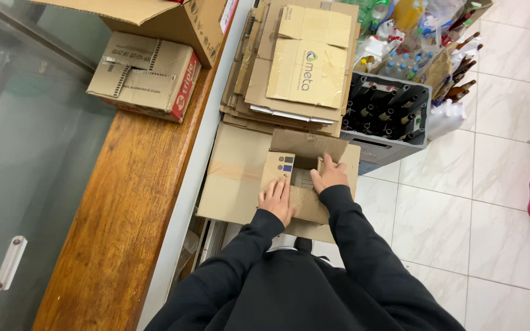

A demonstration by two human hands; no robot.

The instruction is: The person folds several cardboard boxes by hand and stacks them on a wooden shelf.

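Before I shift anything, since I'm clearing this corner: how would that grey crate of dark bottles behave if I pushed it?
The grey crate looks nearly full of dark bottles, so it is probably heavy for its size. On the smooth tiled floor it would likely slide, not tip. The bottles look like glass and stand in separate cells, so they may rattle; a hard shove could break them.

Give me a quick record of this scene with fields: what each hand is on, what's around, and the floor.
left hand: flat on a small box
right hand: on the same box's far flap
under box: large cardboard sheet
behind: stack of flattened cartons
right of stack: grey crate of dark bottles
left: wooden counter
floor: white tiles
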